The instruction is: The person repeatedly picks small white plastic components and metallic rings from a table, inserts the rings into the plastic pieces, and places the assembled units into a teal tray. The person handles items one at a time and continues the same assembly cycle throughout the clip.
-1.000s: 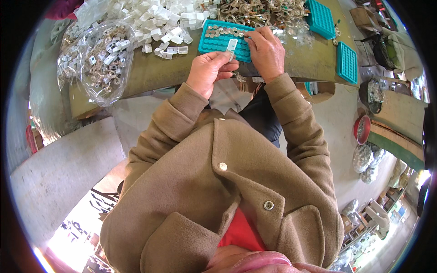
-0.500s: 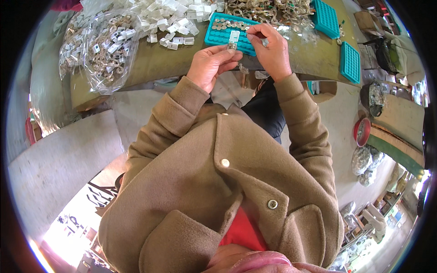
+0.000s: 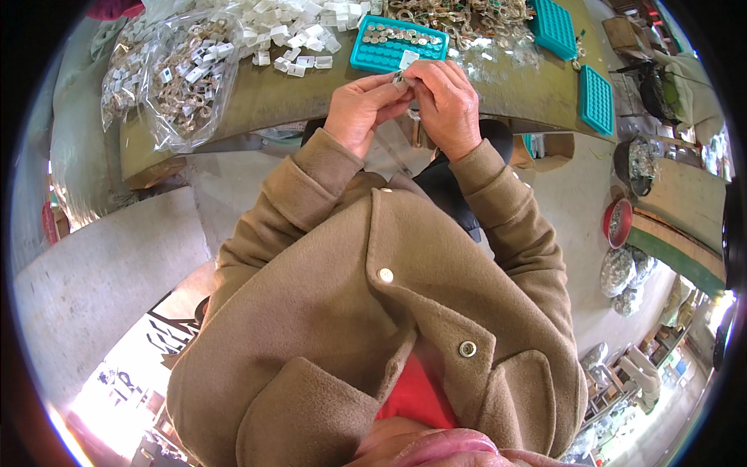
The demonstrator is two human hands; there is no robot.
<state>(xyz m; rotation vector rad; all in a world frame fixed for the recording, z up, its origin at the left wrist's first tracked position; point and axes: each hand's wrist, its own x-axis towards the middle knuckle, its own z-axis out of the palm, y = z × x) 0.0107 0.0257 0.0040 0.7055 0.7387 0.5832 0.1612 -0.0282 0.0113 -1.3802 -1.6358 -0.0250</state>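
Observation:
Between the thumb and fingers of my left hand (image 3: 359, 113) is a small whitish plastic case (image 3: 408, 57), its pale end showing beyond the fingertips. My right hand (image 3: 447, 107) is closed, its thumb and fingertips pressed together at the near end of that case, meeting the left fingertips. Whatever the right fingers pinch there is hidden. Just beyond both hands lies a teal tray (image 3: 367, 57) with rows of round pockets. Small silvery discs (image 3: 398, 35) fill pockets in its far part.
Whitish plastic cases (image 3: 299, 54) are heaped left of the tray, beside a clear bag (image 3: 187, 101) of small parts. A tangled pile of straps (image 3: 475, 22) lies behind. Two more teal trays (image 3: 554, 29) stand right. A red bowl (image 3: 618, 223) sits farther right.
My right hand has moved left and nearer, from above the tray onto the case in my left hand. The tray stays in place.

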